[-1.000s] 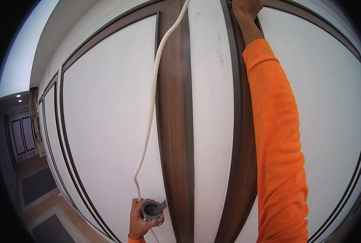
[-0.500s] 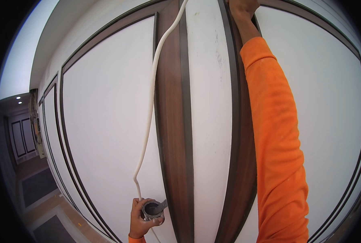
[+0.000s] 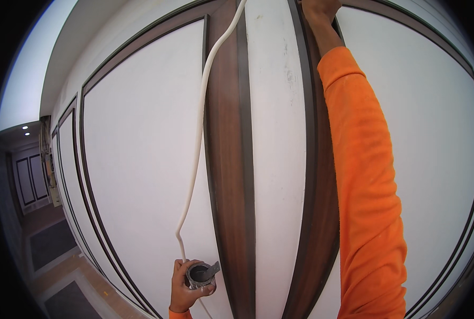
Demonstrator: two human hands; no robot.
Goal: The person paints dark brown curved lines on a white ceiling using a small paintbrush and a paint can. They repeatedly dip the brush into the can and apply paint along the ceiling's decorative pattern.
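Low in the view, my left hand (image 3: 184, 290) grips a small grey-stained cup (image 3: 200, 274) with dark grey contents and a flat grey piece resting at its rim. A white cable (image 3: 200, 133) runs down the wall and behind this hand. My right hand (image 3: 321, 10), at the end of an orange sleeve, is raised to the top edge of the view against a dark-edged wood strip (image 3: 319, 207); its fingers are curled, and whatever they hold is hidden or cut off. A second wood strip (image 3: 229, 159) stands left of the white middle band (image 3: 277, 159).
White wall panels (image 3: 141, 149) with dark mouldings flank the strips on both sides. At far left a corridor leads to a panelled wall or door (image 3: 31, 178), with ceiling lights (image 3: 26, 130) and a floor with dark grey rectangles (image 3: 51, 239).
My raised right arm has shifted very slightly. My left hand and the cup stay in much the same place.
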